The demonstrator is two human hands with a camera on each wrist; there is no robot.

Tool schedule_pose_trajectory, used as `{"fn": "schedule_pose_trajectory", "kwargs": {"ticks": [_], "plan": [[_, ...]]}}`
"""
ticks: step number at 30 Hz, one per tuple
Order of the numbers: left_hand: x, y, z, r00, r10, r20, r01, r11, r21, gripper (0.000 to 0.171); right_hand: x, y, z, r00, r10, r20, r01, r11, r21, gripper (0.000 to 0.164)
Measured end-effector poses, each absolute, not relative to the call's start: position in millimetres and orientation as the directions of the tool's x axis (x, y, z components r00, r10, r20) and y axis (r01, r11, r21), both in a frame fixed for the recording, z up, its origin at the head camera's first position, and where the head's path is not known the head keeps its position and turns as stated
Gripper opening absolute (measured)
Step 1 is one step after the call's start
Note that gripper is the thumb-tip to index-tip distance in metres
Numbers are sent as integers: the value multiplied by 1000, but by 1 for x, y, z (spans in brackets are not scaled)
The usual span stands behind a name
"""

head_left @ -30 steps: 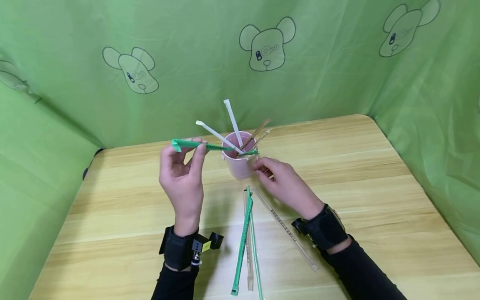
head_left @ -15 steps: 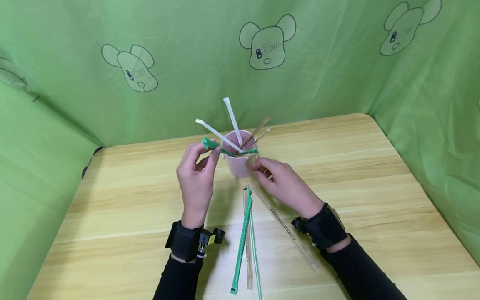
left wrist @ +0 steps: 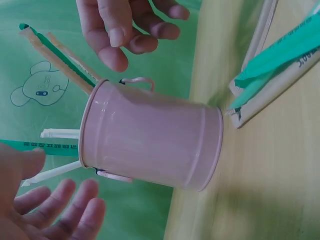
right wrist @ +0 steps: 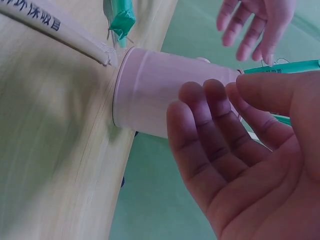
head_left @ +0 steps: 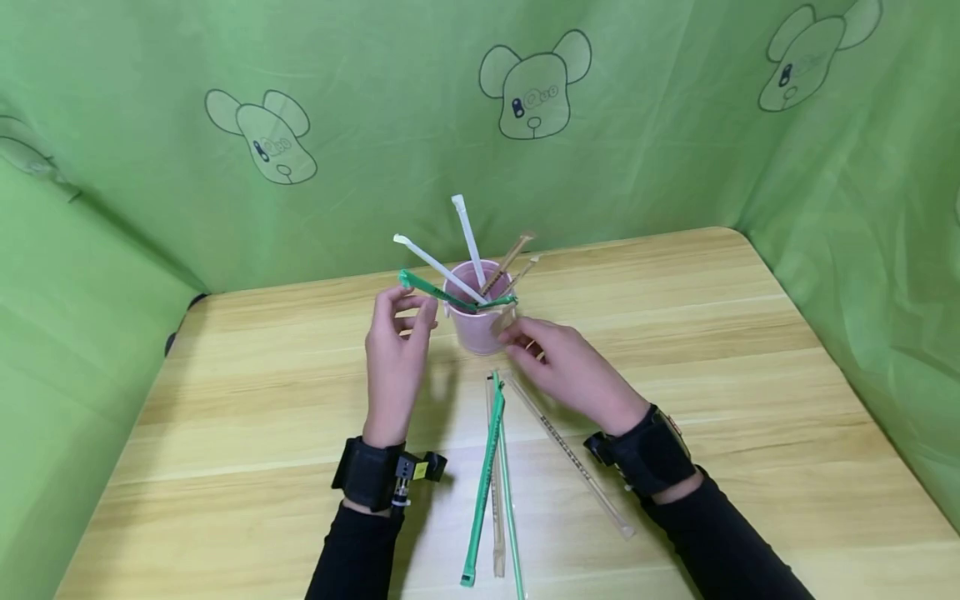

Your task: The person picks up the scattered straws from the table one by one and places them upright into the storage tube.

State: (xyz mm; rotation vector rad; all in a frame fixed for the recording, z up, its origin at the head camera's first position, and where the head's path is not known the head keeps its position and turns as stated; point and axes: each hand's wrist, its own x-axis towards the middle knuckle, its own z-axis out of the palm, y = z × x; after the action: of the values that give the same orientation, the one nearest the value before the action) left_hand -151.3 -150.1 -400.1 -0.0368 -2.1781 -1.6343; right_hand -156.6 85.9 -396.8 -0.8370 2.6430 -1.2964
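Observation:
A small pink bucket (head_left: 478, 335) stands upright on the table, holding several wrapped straws that lean out over its rim. Among them are white straws (head_left: 468, 237), brown straws (head_left: 504, 267) and a green straw (head_left: 431, 289) tilted to the left. Left of the bucket is my left hand (head_left: 397, 358), its fingers loosely bent just below that green straw; whether a fingertip still touches it I cannot tell. In the left wrist view the fingers of this hand are spread apart. My right hand (right wrist: 255, 165), fingers loosely curved around nothing, hovers beside the bucket's right side.
In front of the bucket lie more wrapped straws: a thick green straw (head_left: 483, 492), a thin green straw (head_left: 511, 517) and brown straws, one of them a brown straw (head_left: 570, 454) set apart at an angle. A green curtain (head_left: 375, 125) hangs behind the wooden table (head_left: 225, 433).
My left hand has moved right to the bucket with the green straw and loosened its pinch; the straw now leans in the bucket. My right hand has hardly moved.

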Motion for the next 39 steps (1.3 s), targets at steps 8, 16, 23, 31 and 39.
{"fn": "schedule_pose_trajectory", "kwargs": {"ticks": [8,16,23,31,39], "plan": [[-153,-147,-401,-924,-190,332,250,357,900,36,-157,86,-399,-828,-538,157,-465,505,-727,23],[-153,-145,-398,-836,-194,513,397,432,810,29,-158,85,-400,-820,-558,126,-459,510,-728,24],[-154,-146,-398,-845,-204,495,367,452,813,21,-157,85,-399,-820,-561,112,-453,517,-726,25],[-155,-147,-404,-889,-213,406,281,446,850,23,-157,85,-401,-819,-568,85,-440,526,-728,26],[-152,-149,-405,-938,-163,305,197,472,859,27,-156,85,-405,-828,-553,89,-440,544,-715,24]]}}
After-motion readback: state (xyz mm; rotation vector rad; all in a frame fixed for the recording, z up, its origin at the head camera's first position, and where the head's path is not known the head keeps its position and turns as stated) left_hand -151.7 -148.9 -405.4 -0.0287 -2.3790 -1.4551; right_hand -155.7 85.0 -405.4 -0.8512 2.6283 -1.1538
